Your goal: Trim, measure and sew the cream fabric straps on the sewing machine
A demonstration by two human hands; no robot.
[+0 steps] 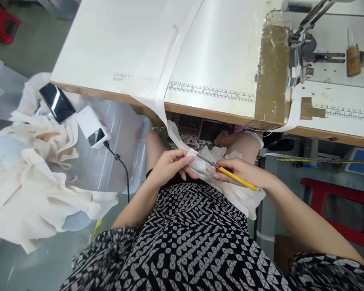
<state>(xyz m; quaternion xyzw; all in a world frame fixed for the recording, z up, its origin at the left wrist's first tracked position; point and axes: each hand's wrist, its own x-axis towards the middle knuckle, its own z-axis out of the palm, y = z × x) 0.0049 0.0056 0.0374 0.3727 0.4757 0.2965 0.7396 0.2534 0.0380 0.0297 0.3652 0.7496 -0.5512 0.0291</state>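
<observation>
Strip pinched in the left hand, scissors gripped in the right hand, mid-frame: held taut, it should cut cleaner.

We wear a black top with pale triangles and squares, wide matching sleeves, and black bottoms.

Black dress with white geometric print, yellow-handled scissors, white table, red plastic stool, cream cloth
</observation>
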